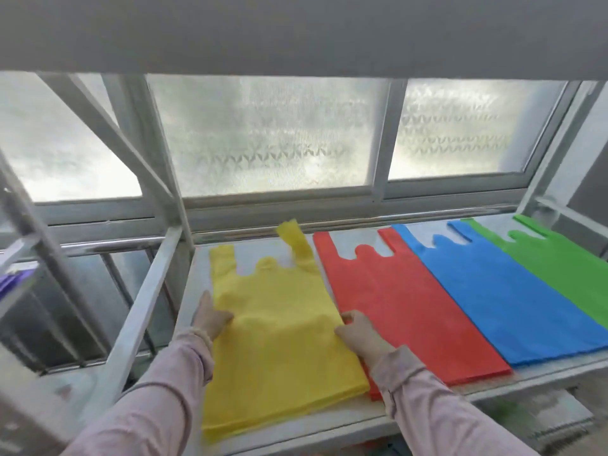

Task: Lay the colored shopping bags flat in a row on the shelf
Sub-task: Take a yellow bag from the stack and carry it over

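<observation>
Four flat shopping bags lie side by side on the white shelf (546, 365). From left to right they are the yellow bag (283, 327), the red bag (404, 307), the blue bag (500, 297) and the green bag (566, 268). The yellow bag overlaps the red bag's left edge and its front end hangs over the shelf's front edge. Its right handle stands curled upward. My left hand (210, 315) pinches the yellow bag's left edge, thumb on top. My right hand (357, 334) grips its right edge beside the red bag.
A frosted window (263, 136) runs behind the shelf. White metal frame posts (144, 291) stand to the left, and an upper shelf board (296, 31) hangs low overhead. Purple items (13, 281) sit at the far left edge.
</observation>
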